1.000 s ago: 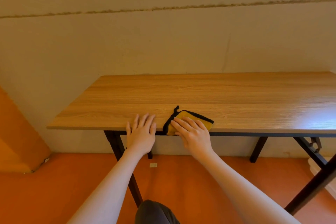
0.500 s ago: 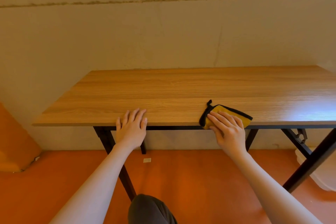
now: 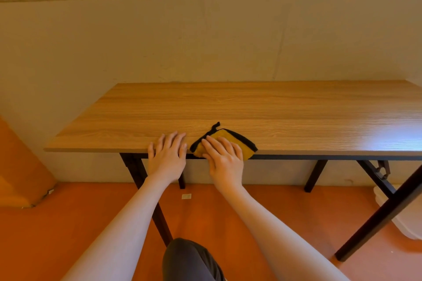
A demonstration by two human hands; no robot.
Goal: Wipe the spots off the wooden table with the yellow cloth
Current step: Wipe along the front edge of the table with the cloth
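A wooden table [image 3: 274, 112] is pressed at its near edge by two flat hands.

The yellow cloth [image 3: 245, 147] is held down at that edge under the straight fingers of the right hand [image 3: 225, 158]; beside it, the left hand [image 3: 167, 155] is laid open, nothing gripped.

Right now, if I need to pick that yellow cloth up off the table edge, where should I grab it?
Probably the black-trimmed far corner of the yellow cloth, pinched from above. The right hand lies flat on its near half at the wooden table edge.
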